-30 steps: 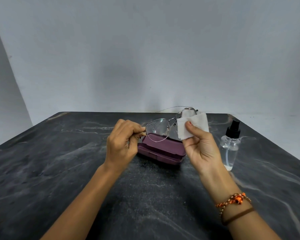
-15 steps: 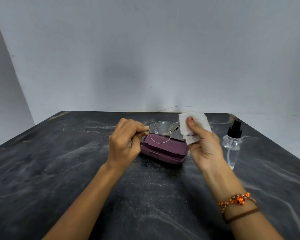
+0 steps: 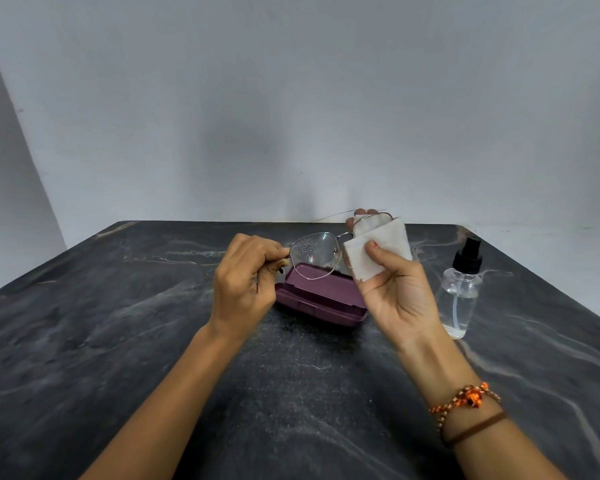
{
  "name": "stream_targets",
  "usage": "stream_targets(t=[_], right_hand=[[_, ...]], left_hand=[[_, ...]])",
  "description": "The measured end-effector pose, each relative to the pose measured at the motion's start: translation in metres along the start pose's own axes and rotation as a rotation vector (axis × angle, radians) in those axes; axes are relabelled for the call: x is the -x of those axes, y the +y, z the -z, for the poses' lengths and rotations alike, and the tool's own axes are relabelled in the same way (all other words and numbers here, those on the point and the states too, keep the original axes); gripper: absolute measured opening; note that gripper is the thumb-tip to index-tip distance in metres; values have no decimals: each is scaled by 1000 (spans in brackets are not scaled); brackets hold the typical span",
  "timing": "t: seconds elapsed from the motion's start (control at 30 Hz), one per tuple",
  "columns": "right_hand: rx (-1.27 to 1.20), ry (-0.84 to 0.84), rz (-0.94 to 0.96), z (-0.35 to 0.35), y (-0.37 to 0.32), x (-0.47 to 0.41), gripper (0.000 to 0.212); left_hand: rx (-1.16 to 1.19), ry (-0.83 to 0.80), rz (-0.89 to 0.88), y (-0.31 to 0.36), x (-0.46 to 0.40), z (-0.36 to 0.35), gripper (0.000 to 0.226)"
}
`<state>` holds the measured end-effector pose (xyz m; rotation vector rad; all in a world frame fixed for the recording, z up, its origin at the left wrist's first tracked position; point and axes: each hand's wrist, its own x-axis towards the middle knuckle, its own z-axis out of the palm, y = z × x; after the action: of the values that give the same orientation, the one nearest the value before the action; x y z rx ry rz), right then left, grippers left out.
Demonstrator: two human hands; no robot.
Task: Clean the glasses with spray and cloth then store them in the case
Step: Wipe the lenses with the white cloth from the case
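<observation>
Two hands busy | left hand [image 3: 245, 275] pinches thin wire-framed glasses [image 3: 312, 254] at temple hinge, above maroon plastic case [image 3: 321, 299] | right hand [image 3: 392, 289] clamps white folded cloth [image 3: 378, 251] over far lens | near lens beaded with droplets | risk: hard rubbing bends frame.

Wide bare table [image 3: 101, 341] to the left, open for passage right up to the left hand [image 3: 245, 285]. Open table in the near middle too, between the two forearms. Straight ahead, blocked low by the case [image 3: 321, 297], closed and flat on the table, and above it by the glasses [image 3: 314, 254], held up between left hand and right hand [image 3: 397, 292]. Cloth [image 3: 378, 252] folded over the right lens, filling that side. Narrow gap only between right hand and spray bottle [image 3: 461, 289], upright just beside the wrist. More bare table right of the bottle and behind the case.
</observation>
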<state>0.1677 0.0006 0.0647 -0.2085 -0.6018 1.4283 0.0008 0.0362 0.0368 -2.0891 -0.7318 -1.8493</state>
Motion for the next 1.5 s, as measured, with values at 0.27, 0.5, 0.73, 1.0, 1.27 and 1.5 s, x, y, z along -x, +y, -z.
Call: stream_targets(t=[0.27, 0.5, 0.73, 1.0, 1.27, 1.5], right_hand=[[241, 105, 43, 1, -3, -2, 20], [302, 220, -13, 10, -1, -5, 9], [227, 323, -7, 12, 0, -8, 5], [186, 319, -39, 12, 3, -8, 8], [127, 318, -26, 11, 2, -7, 10], [68, 328, -32, 9, 0, -6, 11]], left_hand=[[-29, 30, 11, 1, 0, 0, 11], [-55, 67, 30, -3, 0, 3, 13], [-34, 89, 61, -4, 0, 2, 18], [6, 134, 117, -1, -2, 3, 18], [124, 202, 175, -2, -1, 2, 9], [178, 258, 231, -10, -1, 1, 18]])
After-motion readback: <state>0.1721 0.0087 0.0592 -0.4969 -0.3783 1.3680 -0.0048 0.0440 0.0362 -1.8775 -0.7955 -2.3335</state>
